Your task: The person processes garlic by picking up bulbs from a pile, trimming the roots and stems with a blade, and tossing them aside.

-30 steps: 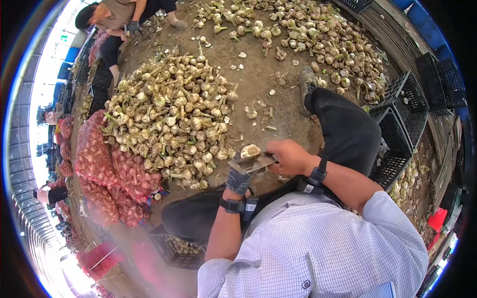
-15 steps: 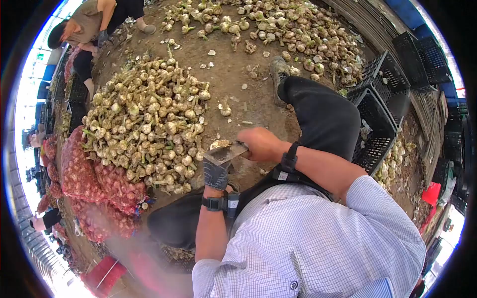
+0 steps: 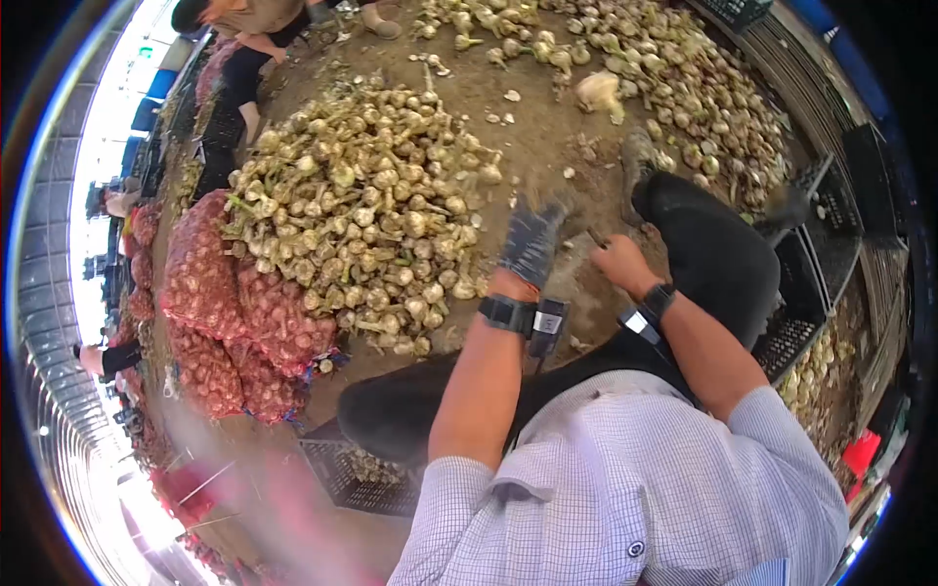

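A person sits on a dirt floor (image 3: 508,146), seen from above. The gloved left hand (image 3: 532,244) reaches up-frame with fingers spread and nothing in it, close to the lower right edge of a large garlic pile (image 3: 362,205) at centre left. The bare right hand (image 3: 620,264), just right of centre, is curled around a small dark handle; what it belongs to is too blurred to tell. A single garlic bulb (image 3: 598,90) shows blurred at upper centre. If the handle carries a blade, the nearby left hand could be nicked. Bare dirt gives room above the hands; the person's dark-trousered leg (image 3: 703,244) and black crates (image 3: 811,293) close in on the right, red mesh sacks (image 3: 215,313) on the left.
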The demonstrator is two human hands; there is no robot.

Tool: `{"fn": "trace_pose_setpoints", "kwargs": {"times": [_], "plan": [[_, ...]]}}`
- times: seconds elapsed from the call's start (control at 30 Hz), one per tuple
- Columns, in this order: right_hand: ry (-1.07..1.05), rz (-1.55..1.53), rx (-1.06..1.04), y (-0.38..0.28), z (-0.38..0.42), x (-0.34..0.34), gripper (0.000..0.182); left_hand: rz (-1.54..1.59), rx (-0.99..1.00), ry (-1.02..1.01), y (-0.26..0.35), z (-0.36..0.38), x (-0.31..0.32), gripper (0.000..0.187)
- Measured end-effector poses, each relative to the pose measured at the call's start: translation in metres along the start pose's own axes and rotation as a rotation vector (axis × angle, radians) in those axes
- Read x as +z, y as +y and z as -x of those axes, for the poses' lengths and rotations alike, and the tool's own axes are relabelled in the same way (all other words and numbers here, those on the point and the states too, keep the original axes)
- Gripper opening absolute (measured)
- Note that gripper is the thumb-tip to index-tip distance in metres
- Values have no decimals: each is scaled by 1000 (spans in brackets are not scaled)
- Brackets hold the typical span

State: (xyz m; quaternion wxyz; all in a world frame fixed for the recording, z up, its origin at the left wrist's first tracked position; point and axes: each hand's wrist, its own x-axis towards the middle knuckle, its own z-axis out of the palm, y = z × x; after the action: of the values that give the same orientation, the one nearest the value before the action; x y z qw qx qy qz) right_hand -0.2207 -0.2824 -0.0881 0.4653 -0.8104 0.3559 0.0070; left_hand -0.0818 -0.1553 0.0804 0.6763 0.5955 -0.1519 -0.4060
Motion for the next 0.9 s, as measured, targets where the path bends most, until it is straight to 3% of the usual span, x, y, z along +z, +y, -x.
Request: {"fn": "trace_pose_setpoints", "kwargs": {"times": [0.03, 0.1, 0.17, 0.2, 0.3, 0.37, 0.43, 0.6, 0.67, 0.73, 0.8, 0.83, 0.9], "plan": [[9, -7, -4, 2, 4, 2, 29, -327, 132, 2, -35, -9, -21, 47], [4, -72, 27, -5, 7, 0, 28, -658, -52, 113, -137, -35, -93, 53], [-59, -82, 99, -21, 15, -9, 31, -668, -537, 304, -173, -31, -134, 60], [-56, -21, 36, -16, 13, -2, 31, -682, -699, 380, -161, -22, -146, 63], [-71, 111, -96, -12, 5, 8, 33, -1569, -565, 25, -271, -14, -255, 64], [-105, 125, -65, -34, 8, 8, 32, -1163, -757, 430, -312, -3, -295, 62], [-146, 121, -36, -42, 5, 14, 33, -1055, -872, 534, -323, -27, -297, 61], [-299, 190, 75, -58, 8, 20, 32, -1632, -973, 204, -289, -50, -275, 60], [-290, 212, 29, -53, 7, 24, 32, -2122, -678, 147, -355, -43, -287, 46], [-294, 205, -23, -55, 5, 31, 32, -2122, -830, -47, -340, -52, -286, 42], [-280, 189, -32, -66, 9, 26, 32, -1950, -928, -147, -272, -58, -248, 41], [-274, 177, -38, -63, 10, 28, 31, -1461, -1219, -74, -279, -75, -266, 42], [-251, 156, -36, -56, 11, 29, 30, -1046, -1201, 47, -288, -81, -286, 44]]}}
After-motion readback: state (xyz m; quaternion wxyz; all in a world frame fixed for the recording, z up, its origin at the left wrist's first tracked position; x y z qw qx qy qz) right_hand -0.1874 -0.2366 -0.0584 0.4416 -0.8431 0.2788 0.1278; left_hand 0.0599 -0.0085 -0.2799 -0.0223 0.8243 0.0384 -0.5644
